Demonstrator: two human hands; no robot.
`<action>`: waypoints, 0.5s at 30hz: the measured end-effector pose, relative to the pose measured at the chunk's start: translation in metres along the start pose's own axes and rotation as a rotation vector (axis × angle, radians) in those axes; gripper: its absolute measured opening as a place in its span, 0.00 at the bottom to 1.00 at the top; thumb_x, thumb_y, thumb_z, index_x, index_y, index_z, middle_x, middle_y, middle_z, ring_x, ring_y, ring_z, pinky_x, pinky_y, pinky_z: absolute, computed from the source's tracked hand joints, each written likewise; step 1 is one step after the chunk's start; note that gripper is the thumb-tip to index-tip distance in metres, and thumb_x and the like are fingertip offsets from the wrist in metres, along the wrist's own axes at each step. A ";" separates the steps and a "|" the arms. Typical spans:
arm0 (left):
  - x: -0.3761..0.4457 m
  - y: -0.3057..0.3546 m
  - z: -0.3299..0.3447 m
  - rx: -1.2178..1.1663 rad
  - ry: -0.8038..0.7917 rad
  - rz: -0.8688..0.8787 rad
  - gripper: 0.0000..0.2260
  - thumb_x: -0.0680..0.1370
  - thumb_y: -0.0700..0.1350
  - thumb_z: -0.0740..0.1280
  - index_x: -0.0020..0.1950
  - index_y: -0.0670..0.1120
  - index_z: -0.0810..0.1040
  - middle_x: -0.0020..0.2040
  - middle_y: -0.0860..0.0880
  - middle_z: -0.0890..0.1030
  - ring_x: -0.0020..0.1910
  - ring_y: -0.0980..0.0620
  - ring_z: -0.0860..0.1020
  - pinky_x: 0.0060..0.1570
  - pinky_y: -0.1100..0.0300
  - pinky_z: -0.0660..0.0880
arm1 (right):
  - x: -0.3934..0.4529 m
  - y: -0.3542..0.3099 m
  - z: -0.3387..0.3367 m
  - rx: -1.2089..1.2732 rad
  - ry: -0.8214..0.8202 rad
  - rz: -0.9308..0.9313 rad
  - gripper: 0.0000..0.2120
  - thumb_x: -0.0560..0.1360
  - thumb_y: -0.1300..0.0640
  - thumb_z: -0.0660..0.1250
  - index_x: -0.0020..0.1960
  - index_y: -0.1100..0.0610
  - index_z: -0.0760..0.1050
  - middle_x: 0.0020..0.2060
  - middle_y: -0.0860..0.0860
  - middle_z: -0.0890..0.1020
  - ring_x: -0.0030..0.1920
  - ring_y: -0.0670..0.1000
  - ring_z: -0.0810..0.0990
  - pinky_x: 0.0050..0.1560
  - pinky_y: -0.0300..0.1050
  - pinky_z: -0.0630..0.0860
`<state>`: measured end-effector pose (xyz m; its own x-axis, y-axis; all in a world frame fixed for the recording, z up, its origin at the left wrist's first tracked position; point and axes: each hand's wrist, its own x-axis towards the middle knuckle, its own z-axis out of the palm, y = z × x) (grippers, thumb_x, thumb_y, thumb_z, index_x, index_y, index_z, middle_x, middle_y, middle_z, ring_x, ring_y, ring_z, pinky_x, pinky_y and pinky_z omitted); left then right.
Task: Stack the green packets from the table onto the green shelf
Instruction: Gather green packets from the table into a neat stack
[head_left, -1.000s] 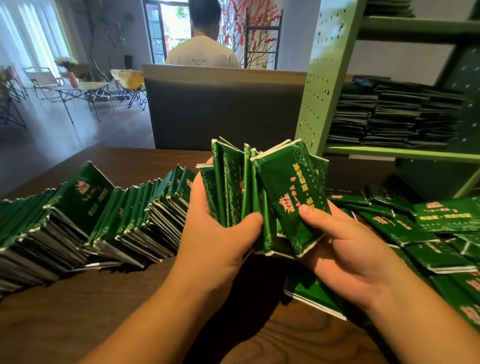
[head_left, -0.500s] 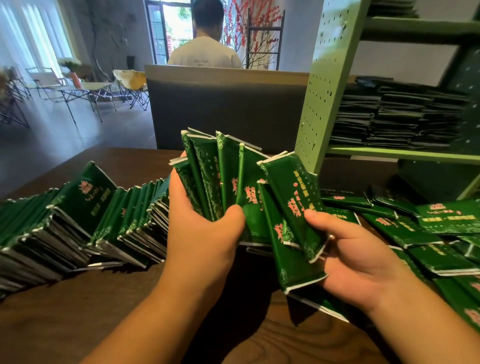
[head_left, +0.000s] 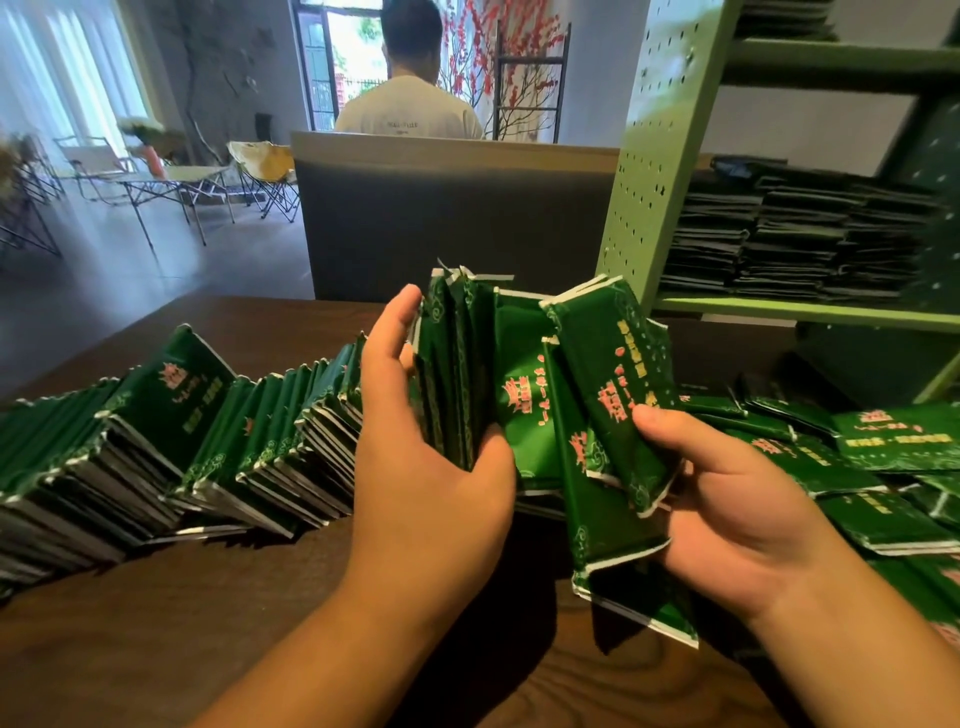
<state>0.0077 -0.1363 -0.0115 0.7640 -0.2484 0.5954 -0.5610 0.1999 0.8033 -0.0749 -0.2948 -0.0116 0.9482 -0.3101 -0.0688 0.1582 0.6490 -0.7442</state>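
A fanned bunch of green packets (head_left: 524, 395) with pink print stands upright above the dark wooden table (head_left: 156, 639). My left hand (head_left: 421, 467) grips the bunch's left part, thumb in front, fingers behind. My right hand (head_left: 727, 509) holds the right-hand packets, its thumb pressed on the front one. A long leaning row of green packets (head_left: 171, 447) runs across the table to the left. Loose packets (head_left: 857, 467) lie scattered at the right. The green shelf (head_left: 665, 156) stands at the right, with dark stacks of packets (head_left: 800, 234) on its lower board.
A grey partition (head_left: 457, 223) stands behind the table, and a person in a white shirt (head_left: 410, 111) faces away beyond it. Folding chairs and a small table (head_left: 171, 182) stand far left. The shelf's perforated post is close behind the held bunch.
The bunch has shifted right and its left packets have been squeezed closer together. My left hand's fingers now reach up along the bunch's left side. My right hand has stayed low at the right.
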 end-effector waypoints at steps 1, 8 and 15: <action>-0.001 0.001 0.000 0.003 0.004 0.007 0.40 0.71 0.24 0.69 0.76 0.51 0.62 0.59 0.68 0.77 0.60 0.72 0.76 0.56 0.80 0.69 | 0.001 0.000 0.000 0.003 0.016 0.006 0.38 0.38 0.61 0.88 0.49 0.65 0.86 0.48 0.64 0.86 0.45 0.62 0.87 0.39 0.60 0.83; 0.002 -0.004 -0.003 -0.019 0.047 -0.021 0.35 0.73 0.26 0.66 0.75 0.52 0.64 0.60 0.56 0.79 0.58 0.61 0.80 0.57 0.73 0.73 | 0.004 -0.004 0.000 -0.055 0.149 -0.086 0.23 0.63 0.61 0.73 0.58 0.65 0.82 0.48 0.63 0.86 0.45 0.60 0.88 0.39 0.60 0.84; 0.001 -0.006 -0.001 -0.007 -0.097 -0.025 0.36 0.74 0.27 0.67 0.75 0.54 0.65 0.58 0.61 0.80 0.58 0.62 0.81 0.54 0.72 0.76 | -0.003 -0.001 0.004 -0.163 0.118 -0.182 0.43 0.53 0.60 0.78 0.69 0.62 0.74 0.52 0.63 0.86 0.49 0.62 0.87 0.42 0.62 0.83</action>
<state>0.0117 -0.1364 -0.0158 0.7432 -0.3441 0.5738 -0.5395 0.1990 0.8181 -0.0765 -0.2917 -0.0081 0.8682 -0.4963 0.0066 0.2678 0.4573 -0.8480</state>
